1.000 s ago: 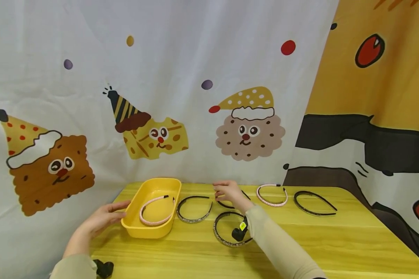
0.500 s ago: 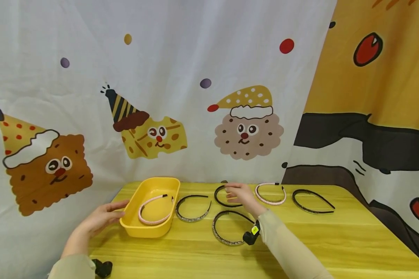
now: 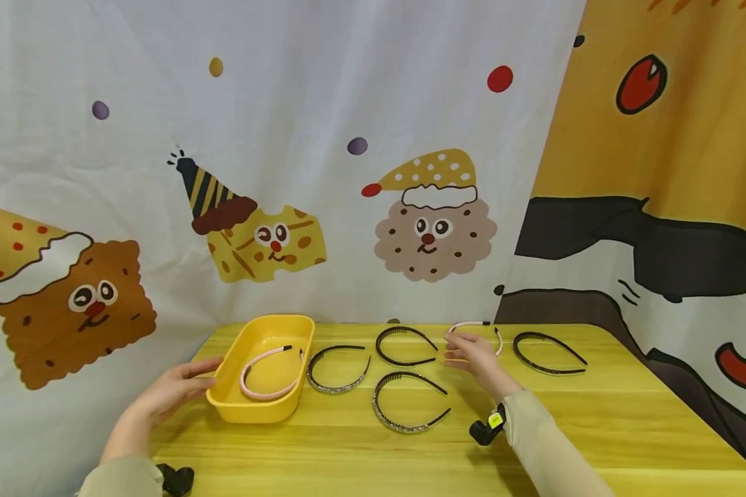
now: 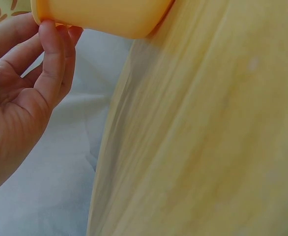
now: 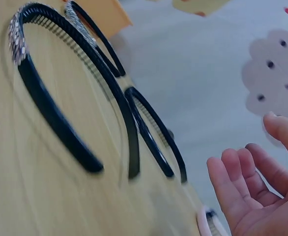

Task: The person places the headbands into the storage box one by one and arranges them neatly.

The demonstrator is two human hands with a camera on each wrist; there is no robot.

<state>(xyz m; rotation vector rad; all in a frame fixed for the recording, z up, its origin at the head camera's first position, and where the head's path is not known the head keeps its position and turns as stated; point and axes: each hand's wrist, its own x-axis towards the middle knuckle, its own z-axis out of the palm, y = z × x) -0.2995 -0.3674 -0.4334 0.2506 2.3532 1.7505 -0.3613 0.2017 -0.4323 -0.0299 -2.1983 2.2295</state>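
Observation:
My left hand (image 3: 168, 393) holds the left rim of a yellow plastic tray (image 3: 255, 412), thumb at the rim and fingers against its side. Inside the tray lies a pink headband (image 3: 266, 396). My right hand (image 3: 477, 359) hovers over a second pink headband (image 3: 499, 342), hiding part of it; the right wrist view shows thumb and fingers apart with nothing between them. To its left, a plain black headband (image 3: 404, 363) lies behind a black headband with glitter (image 3: 404, 428). Another glittery headband (image 3: 336, 390) lies beside the tray.
A further black headband (image 3: 547, 371) lies at the right of the wooden table (image 3: 348, 462). Behind the table hangs a printed curtain (image 3: 348, 207). In the left wrist view, the table's left edge (image 4: 112, 128) runs below my hand.
My right hand has moved right, from the plain black headband to the second pink headband, leaving the black one on the table. The left hand stays at the tray. The head view shifts slightly.

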